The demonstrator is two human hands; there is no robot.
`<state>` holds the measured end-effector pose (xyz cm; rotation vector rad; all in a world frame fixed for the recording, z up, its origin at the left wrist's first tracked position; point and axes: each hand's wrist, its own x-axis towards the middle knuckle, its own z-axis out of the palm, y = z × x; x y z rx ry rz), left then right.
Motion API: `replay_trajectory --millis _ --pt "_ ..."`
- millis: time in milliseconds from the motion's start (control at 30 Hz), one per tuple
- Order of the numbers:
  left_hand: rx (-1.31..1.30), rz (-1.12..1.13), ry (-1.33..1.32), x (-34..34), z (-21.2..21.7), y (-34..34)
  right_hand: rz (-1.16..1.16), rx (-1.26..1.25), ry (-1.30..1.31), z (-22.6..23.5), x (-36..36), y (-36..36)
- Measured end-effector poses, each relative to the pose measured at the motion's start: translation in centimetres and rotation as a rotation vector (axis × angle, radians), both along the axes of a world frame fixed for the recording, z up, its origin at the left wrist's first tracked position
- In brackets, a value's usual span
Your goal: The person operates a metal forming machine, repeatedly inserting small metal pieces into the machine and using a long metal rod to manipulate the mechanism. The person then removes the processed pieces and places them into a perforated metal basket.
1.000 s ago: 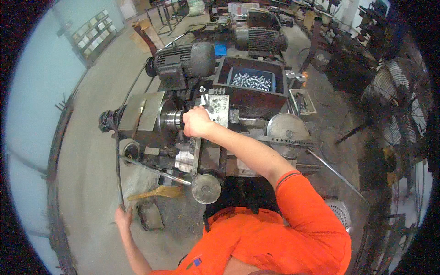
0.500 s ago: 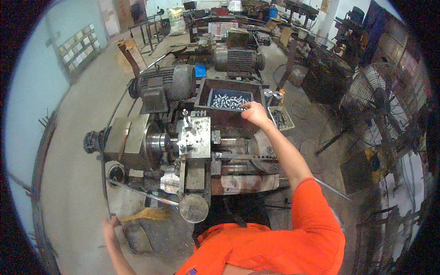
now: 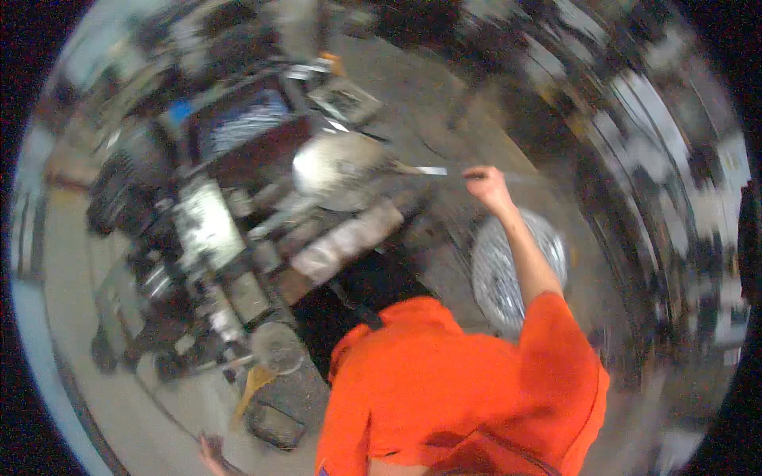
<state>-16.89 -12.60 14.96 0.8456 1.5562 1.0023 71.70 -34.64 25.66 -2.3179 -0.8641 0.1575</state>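
Note:
Motion blurs the whole view. My right hand [image 3: 486,187] is held out over the floor, right of the machine, its fingers curled closed; anything inside them is hidden. A thin pale bar [image 3: 429,170] ends just left of its fingertips, apart from them. Beneath my right forearm stands a round tub [image 3: 475,274] filled with shiny silvery pieces [image 3: 500,279]. Down at the lower left, my left hand [image 3: 211,452] is smeared, beside the end of a thin dark hose or cable [image 3: 171,416]. Its grip cannot be made out.
The machine with its pale metal block [image 3: 208,224] and round disc [image 3: 341,168] fills the left centre. Behind it, a dark tray [image 3: 298,131] contains a bin of small silvery parts. A straw brush [image 3: 255,382] and a dark flat pan [image 3: 276,427] lie on the floor near my left hand.
My view has swung to the right and tilted. My right hand has left the bin of small silvery parts and moved right, out over the floor. The round tub has come into view.

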Motion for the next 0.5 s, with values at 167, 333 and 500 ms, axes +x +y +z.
replay_trajectory --millis 167,333,500 --pt "0.422 -0.214 0.167 18.3 12.7 -5.3 0.026 -0.371 -0.434 -9.3 -0.9 -21.8" --pt "0.318 -0.254 0.231 21.4 14.3 -4.7 -0.354 -0.349 -0.095 -14.4 -7.1 -26.5" --pt "0.219 -0.238 0.372 18.6 12.3 -2.5 -0.158 -0.738 0.018 -13.1 -10.5 -21.7"
